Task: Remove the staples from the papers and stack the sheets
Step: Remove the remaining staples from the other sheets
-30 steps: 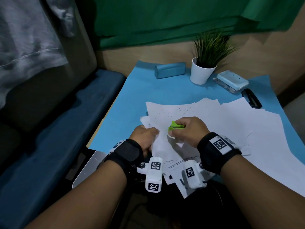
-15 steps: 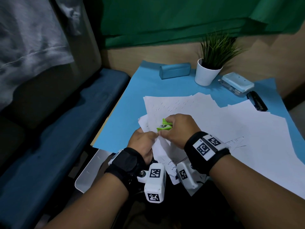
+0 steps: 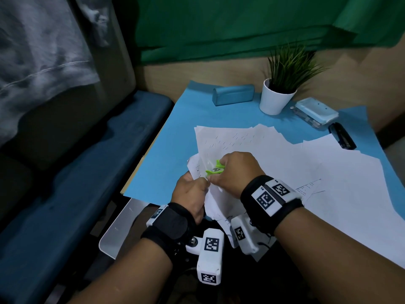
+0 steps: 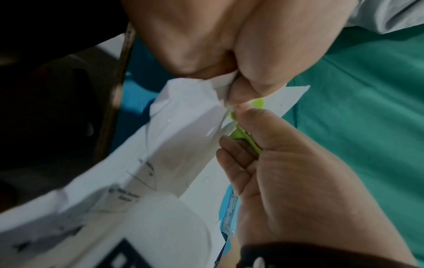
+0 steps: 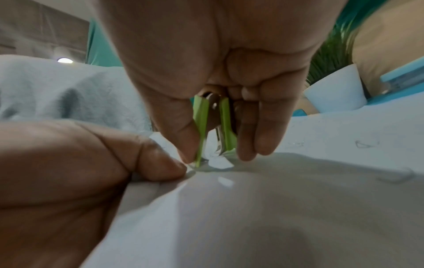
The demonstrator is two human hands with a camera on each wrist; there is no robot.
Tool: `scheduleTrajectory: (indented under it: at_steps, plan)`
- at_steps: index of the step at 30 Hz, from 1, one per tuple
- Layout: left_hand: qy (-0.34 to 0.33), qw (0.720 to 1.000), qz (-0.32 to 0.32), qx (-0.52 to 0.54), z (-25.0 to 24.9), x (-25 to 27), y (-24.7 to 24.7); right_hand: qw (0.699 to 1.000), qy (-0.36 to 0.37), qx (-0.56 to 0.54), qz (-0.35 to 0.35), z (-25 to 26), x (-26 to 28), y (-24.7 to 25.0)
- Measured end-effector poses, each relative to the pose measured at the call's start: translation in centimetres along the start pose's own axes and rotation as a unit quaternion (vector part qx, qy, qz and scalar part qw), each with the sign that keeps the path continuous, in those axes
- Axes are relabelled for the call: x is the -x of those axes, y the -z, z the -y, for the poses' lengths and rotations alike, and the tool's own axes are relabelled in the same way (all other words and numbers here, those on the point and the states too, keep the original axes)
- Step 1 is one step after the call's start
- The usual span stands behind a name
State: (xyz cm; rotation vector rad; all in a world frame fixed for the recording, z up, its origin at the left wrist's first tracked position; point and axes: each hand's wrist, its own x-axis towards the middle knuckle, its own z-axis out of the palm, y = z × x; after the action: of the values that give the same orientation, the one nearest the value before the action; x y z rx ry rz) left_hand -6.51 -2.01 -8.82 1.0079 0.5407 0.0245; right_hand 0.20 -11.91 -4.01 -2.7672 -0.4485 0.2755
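My right hand [image 3: 235, 172] pinches a green staple remover [image 3: 215, 169] between thumb and fingers, its metal claws [image 5: 219, 145] pressed onto the corner of a stapled set of white papers [image 3: 221, 198]. My left hand [image 3: 192, 194] grips that same corner just beside the claws, thumb [image 5: 158, 163] on top, and lifts the papers off the table's front edge. In the left wrist view the remover [image 4: 243, 134] shows between both hands, over the held papers [image 4: 183, 145]. More loose white sheets [image 3: 328, 183] lie spread over the blue mat [image 3: 175, 139].
At the back stand a blue case [image 3: 233, 94], a potted plant [image 3: 278, 97], a light blue hole punch [image 3: 315, 111] and a black stapler [image 3: 341, 139]. A dark blue bench [image 3: 76, 183] runs along the left. A grey laptop corner [image 3: 118, 229] sticks out under the table.
Both hands have shifted a little left and toward me with the papers. The remover has come down onto the corner right beside my left thumb.
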Motion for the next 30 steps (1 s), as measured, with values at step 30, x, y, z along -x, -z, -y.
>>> scheduleTrajectory:
  at_steps: [30]
  plan:
    - [0.067, 0.989, -0.132, -0.003, -0.8, 0.1, -2.1, 0.771, -0.176, -0.609, 0.061, -3.8, -0.2, -1.4]
